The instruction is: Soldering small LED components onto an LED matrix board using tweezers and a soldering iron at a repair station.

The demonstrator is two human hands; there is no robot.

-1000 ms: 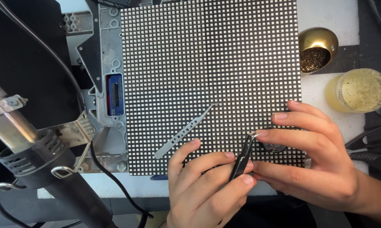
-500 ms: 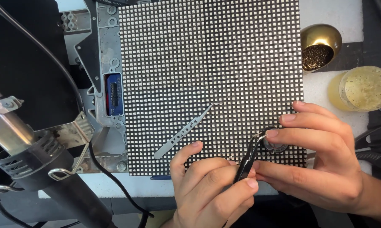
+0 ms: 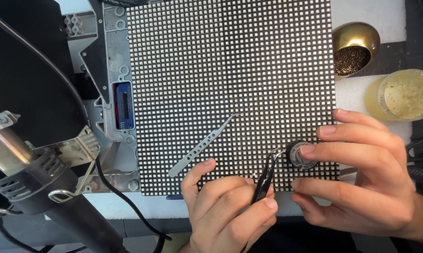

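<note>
A large dotted grid panel (image 3: 230, 89) fills the middle of the white tabletop (image 3: 375, 14), its rows of small squares running to the lower edge near the person. At the left, a heat gun (image 3: 29, 187) with a metal barrel lies at an angle beside a grey metal frame (image 3: 103, 56) that carries a small blue connector (image 3: 125, 106). At the upper right stand a brass bowl (image 3: 356, 44) of dark wire wool and, below it, a round jar (image 3: 405, 95) of yellowish paste. The right hand (image 3: 361, 178) rests on the panel's lower right corner, its fingers curled about a small round tin (image 3: 299, 154) and steadying it with a fingertip on top. The left hand (image 3: 230, 211) is closed around black tweezers (image 3: 267, 174), whose tips point at the tin's rim. A second pair of silver tweezers (image 3: 203, 146) lies loose on the panel, just left of the hands.
</note>
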